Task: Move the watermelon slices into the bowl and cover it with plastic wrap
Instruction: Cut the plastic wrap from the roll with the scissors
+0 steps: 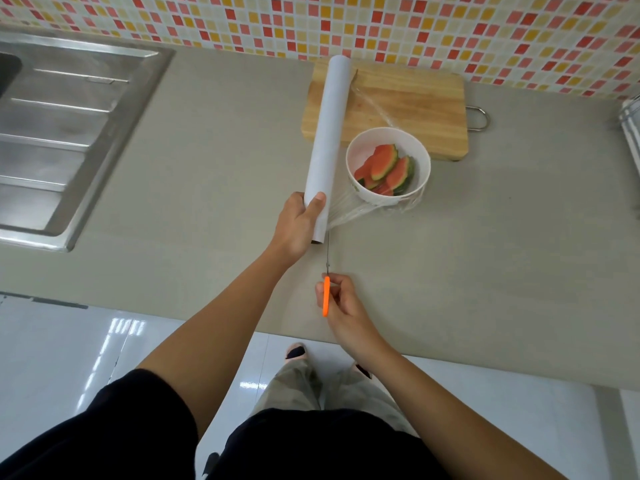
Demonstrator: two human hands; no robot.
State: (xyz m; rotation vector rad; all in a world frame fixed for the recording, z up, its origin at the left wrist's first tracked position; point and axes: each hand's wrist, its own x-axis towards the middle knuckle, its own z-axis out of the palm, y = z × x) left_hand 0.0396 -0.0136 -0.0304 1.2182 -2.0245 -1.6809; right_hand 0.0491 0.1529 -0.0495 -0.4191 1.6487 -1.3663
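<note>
Glossy white floor tiles (69,341) are seen nearest, below the person's patterned trousers and two dark-toed slippers (296,351). Above them a wide grey-beige countertop (207,168) is spread across the view.

Over the counter's near edge, a pair of orange-handled scissors (326,296) is gripped by the right hand (343,306), with curled fingers closed around the handle. The thin blades are seen edge-on and are pointed away from the person, up to the near end of the roll; whether they are parted cannot be told.

Just beyond, the near end of a long white roll of plastic wrap (329,133) is clasped by the left hand (298,226), the thumb laid over the top. The roll is held slanting away towards the wall. A sheet of clear film (349,214) is drawn from the roll to the right and is bunched against the near side of a round white bowl (388,129), which is set on the counter just right of the roll.

Red watermelon slices with green rind (384,168) are piled inside the bowl. Behind it a rectangular wooden cutting board (415,105) with a metal loop handle (479,117) is laid, its near edge overlapped by the bowl.

Far left, a stainless steel sink with a ribbed drainer (69,133) is sunk into the counter. At the back, a wall of small red, orange, yellow and cream mosaic tiles (381,22) is seen.
</note>
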